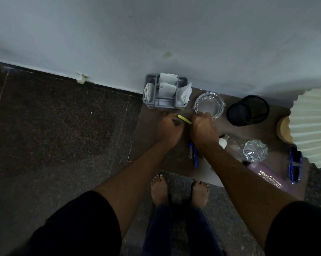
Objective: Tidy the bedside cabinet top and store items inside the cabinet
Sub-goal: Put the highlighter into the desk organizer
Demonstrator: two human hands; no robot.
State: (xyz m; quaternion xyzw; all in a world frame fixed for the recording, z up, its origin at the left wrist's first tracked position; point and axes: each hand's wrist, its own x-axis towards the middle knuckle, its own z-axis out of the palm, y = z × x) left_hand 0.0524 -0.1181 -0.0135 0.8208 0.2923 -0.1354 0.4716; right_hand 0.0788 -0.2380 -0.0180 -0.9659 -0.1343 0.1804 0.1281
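The brown bedside cabinet top (150, 133) stands against the wall. Over its back left part, my left hand (169, 128) and my right hand (202, 129) both grip a thin yellow-green stick-like object (184, 119), one at each end. Behind them sits a grey caddy (152, 100) stuffed with white tissues, and a clear glass ashtray (209, 105) lies just beyond my right knuckles. Two blue pens (193, 153) lie under my right wrist.
A black mesh pen cup (248, 109) stands right of the ashtray. A clear bottle with a white cap (233, 146), crumpled clear plastic (255, 150), a purple spectacle case (268, 176) and blue sunglasses (294, 165) lie at the right. A pleated lampshade (313, 126) overhangs the far right.
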